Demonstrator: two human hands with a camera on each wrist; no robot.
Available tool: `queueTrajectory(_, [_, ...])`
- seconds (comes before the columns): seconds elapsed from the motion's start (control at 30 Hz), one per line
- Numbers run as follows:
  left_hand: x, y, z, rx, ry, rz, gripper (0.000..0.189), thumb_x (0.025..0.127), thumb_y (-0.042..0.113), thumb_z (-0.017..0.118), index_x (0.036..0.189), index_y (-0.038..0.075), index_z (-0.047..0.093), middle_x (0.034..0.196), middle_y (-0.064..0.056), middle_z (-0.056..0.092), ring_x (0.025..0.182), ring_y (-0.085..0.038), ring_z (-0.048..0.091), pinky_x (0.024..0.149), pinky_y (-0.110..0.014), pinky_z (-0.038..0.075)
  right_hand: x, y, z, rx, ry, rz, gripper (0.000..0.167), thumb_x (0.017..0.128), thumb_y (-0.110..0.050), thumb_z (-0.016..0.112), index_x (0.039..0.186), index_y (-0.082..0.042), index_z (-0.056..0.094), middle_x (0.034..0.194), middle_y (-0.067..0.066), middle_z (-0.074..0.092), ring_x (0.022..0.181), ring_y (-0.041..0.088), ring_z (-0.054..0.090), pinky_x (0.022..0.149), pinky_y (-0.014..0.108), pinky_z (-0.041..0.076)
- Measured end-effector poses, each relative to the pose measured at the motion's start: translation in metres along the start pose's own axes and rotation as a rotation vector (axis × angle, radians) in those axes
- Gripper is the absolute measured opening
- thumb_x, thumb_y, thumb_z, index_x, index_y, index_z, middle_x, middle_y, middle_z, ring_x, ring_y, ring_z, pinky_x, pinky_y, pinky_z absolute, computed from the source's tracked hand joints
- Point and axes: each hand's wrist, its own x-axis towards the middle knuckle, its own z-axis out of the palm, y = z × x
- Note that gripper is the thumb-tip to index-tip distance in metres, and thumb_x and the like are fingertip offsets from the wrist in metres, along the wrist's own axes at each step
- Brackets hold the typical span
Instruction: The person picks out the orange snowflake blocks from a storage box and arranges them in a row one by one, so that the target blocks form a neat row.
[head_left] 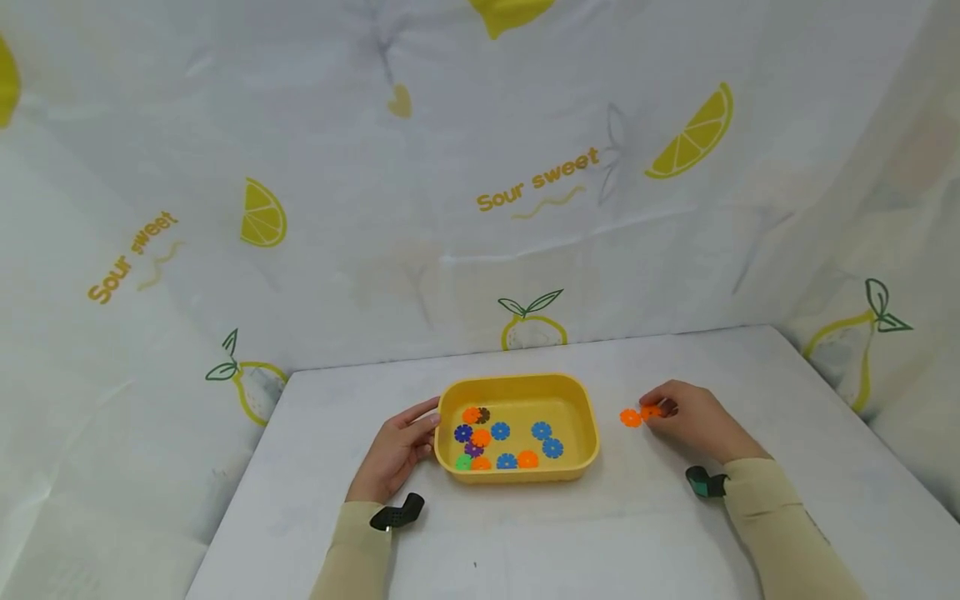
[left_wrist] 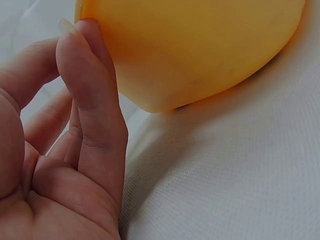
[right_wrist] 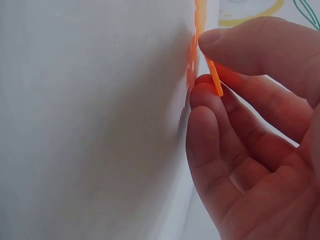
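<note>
A shallow yellow plastic tray [head_left: 517,477] stands on the white table. My left hand [head_left: 390,454] pinches its left edge between thumb and fingers; the left wrist view shows the thumb [left_wrist: 85,75] at the tray's wall. To the right of the tray, my right hand [head_left: 693,421] pinches an orange notched disc, a snowflake-shaped building piece [right_wrist: 215,77], between thumb and fingers close to the tabletop. A second orange snowflake piece [head_left: 631,418] lies just left of those fingertips, its edge beside the held one.
Inside the tray are several snowflake pieces, including a blue one [head_left: 552,448], an orange one [head_left: 528,459], a green one [head_left: 463,462] and a brown one [head_left: 485,415]. A white lemon-print cloth [head_left: 360,292] hangs behind the table [head_left: 525,542].
</note>
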Motion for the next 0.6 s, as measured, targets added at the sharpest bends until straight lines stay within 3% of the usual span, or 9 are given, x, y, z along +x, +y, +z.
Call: queueTrajectory(0.6, [0.0004,0.0024,0.0009,-0.013,-0.003,-0.008,0.058,0.095,0.037,0.084,0.148,0.021,0.067,0.103,-0.006,0.073,0.081,-0.016,0.064,0.072,-0.020,0.059,-0.0029,-0.0035,0.0004,-0.023,-0.001,-0.036,0.027,0.094,-0.015,0.080,0.121,-0.008,0.077,0.118,0.010,0.073,0.103,0.026,0.062,0.087,0.042,0.057])
